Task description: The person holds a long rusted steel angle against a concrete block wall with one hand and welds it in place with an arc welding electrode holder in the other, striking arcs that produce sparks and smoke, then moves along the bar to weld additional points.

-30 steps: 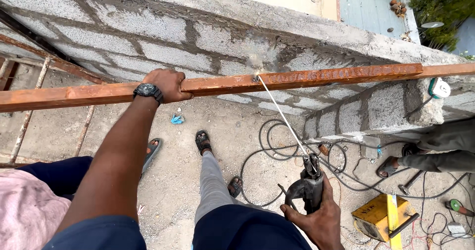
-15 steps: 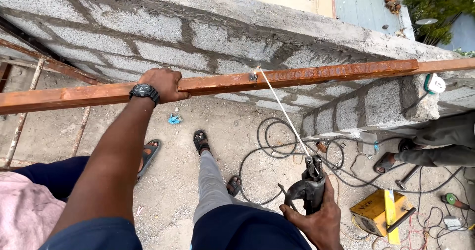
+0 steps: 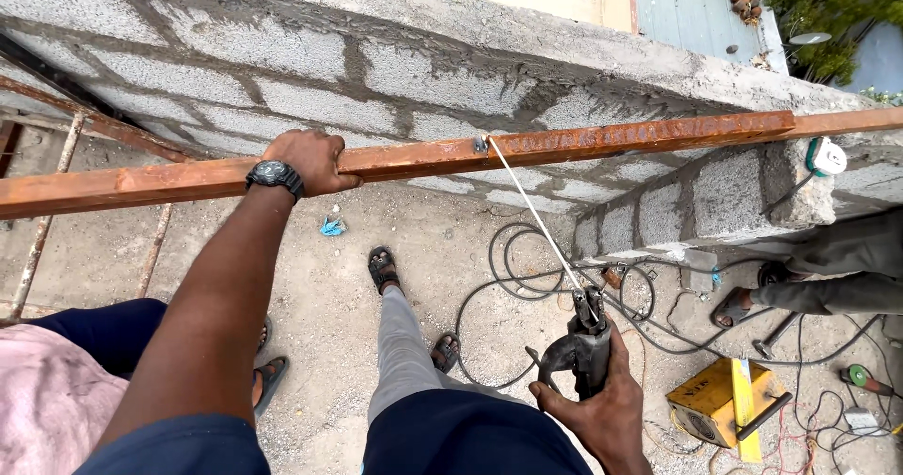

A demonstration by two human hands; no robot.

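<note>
Against the rusty bar [image 3: 564,146], right hand [image 3: 602,409] presses a welding rod [image 3: 536,216].

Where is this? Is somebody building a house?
Probably an outdoor building site. There's a bare grey block wall, a rusty steel bar being welded with a rod holder, and a yellow welding machine with cables on the concrete ground.
</note>
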